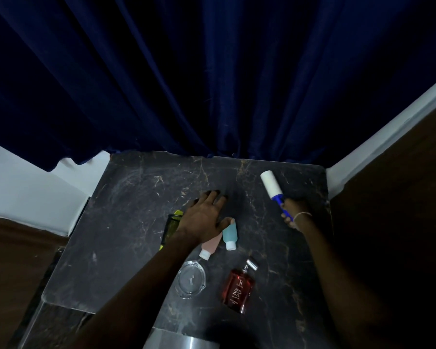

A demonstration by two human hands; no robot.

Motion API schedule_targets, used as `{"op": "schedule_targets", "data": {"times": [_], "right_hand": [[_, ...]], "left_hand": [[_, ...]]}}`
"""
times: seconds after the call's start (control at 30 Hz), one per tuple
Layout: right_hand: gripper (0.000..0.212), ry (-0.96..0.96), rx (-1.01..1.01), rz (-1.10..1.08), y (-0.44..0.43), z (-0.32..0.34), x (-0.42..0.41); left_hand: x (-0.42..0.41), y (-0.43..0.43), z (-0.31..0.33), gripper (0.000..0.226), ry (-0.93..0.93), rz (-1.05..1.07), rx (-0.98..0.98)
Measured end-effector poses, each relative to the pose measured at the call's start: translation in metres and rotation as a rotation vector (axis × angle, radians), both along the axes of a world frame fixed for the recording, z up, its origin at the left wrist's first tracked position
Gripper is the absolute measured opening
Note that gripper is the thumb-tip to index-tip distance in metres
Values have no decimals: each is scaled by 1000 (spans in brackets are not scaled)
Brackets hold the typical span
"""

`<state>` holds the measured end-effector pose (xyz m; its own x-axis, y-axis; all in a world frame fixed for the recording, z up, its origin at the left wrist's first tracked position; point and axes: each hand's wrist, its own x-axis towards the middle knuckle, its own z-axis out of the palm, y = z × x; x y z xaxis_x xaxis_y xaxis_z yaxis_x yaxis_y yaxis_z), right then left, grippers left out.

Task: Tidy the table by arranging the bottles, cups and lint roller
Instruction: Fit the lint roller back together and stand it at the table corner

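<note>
**A:** Where's the lint roller (269, 183)?

**B:** Right of the frame, near the far right corner of the surface (126, 222). My right grip (293, 212) is curled round its blue handle, and the white roll points up and left. I can't tell if the roll touches the surface.

**A:** And your left?

**B:** My left grip (204, 217) is at centre frame, palm down, fingers spread and straight, holding nothing. The thumb touches the end of the teal bottle (229, 235). The pink bottle (210, 245) lies just beside that one, partly under my wrist. The mesh cup (170, 226) is left of the wrist.

**A:** Anything nearer you?

**B:** The perfume bottle (238, 288) lies flat at lower centre, with a glass dish (191, 279) to its left.
</note>
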<state>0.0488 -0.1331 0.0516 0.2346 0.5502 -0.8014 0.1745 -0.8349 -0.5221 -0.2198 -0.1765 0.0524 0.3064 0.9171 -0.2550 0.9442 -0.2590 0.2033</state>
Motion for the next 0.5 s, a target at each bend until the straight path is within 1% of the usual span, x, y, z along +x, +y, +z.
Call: {"op": "schedule_targets", "data": {"times": [0.07,0.17,0.27,0.3,0.43,0.5], "right_hand": [[27,5,-9,64,-9,-4,-24],[18,-1,-22,147,-19,-9,-56],[37,-50,47,236,-27,-15,-72],[39,-83,52,252,-29,-14,-73],[31,-186,124,258,-25,-9,-61],[36,-266,141,279,-18,-4,-48]], "left_hand": [[2,0,-1,75,3,-9,-6],[3,0,-1,75,1,-9,8],[2,-1,0,75,-10,-2,32],[2,-1,0,75,-11,-2,32],[-3,-1,1,78,1,-10,18],[-5,-1,3,78,-1,-10,15]]}}
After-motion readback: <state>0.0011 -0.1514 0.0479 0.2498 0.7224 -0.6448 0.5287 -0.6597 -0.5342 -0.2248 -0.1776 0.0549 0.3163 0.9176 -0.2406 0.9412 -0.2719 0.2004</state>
